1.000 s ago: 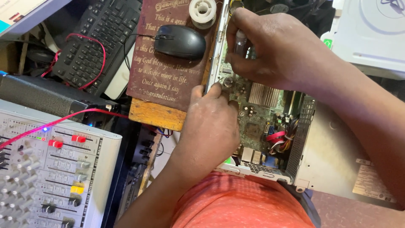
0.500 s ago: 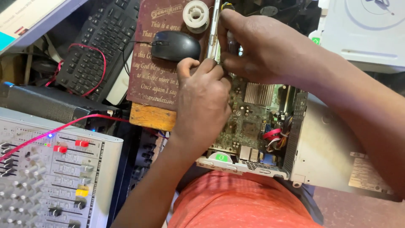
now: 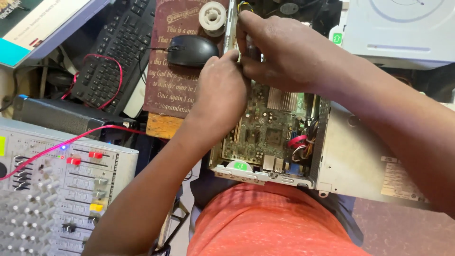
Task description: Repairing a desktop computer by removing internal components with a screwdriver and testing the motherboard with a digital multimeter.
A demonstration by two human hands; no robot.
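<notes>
Black mouse (image 3: pixel 192 50) rests on brown plaque (image 3: pixel 171 71); white spool (image 3: pixel 212 17) beside it. Black keyboard (image 3: pixel 111 52) and grey mixer (image 3: pixel 52 189) lie left.

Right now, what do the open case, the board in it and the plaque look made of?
Case: looks like bare sheet metal, dull grey, perforated edge.
Board: green circuit laminate, with a finned metal heatsink.
Plaque: probably wood, dark brown face, raw pale end below.
</notes>
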